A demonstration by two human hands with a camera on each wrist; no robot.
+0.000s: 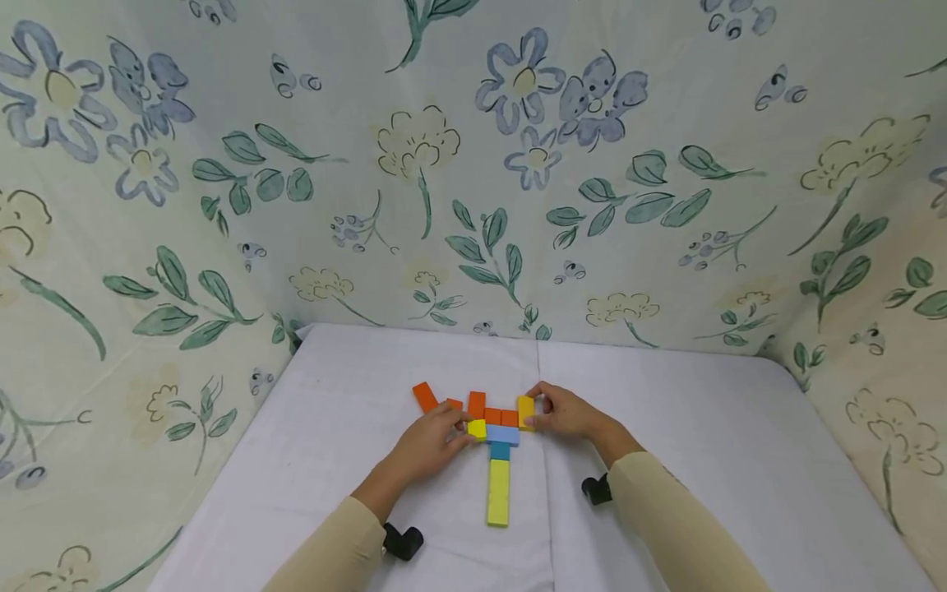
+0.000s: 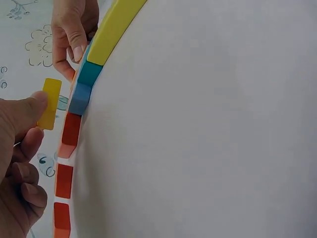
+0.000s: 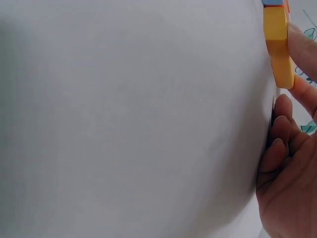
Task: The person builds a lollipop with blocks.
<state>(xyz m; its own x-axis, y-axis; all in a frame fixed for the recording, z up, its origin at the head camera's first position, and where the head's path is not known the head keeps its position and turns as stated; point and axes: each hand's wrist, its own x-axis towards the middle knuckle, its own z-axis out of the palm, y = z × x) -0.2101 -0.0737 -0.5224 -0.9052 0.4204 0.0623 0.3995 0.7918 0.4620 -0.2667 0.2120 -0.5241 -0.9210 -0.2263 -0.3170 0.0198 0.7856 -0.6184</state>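
Note:
My left hand [image 1: 423, 448] pinches a small yellow block [image 2: 51, 101] between thumb and finger, held above the tabletop in the left wrist view. My right hand [image 1: 570, 413] grips an amber-yellow block [image 1: 525, 411] at the right end of a row. In that row, several red-orange blocks [image 1: 477, 404] lie flat. Beneath them sit a light blue block [image 1: 503, 436], a teal block [image 1: 500, 451] and a long lime-yellow block [image 1: 499, 493], forming a stem toward me. Another red-orange block [image 1: 425, 398] lies tilted at the far left, and one beside it is partly hidden by my left hand.
A white cloth [image 1: 666, 427] with a crease covers the table. Floral fabric [image 1: 473, 205] hangs at the back and sides. Black devices [image 1: 404, 543] show at both wrists, the other [image 1: 596, 490] below the right forearm.

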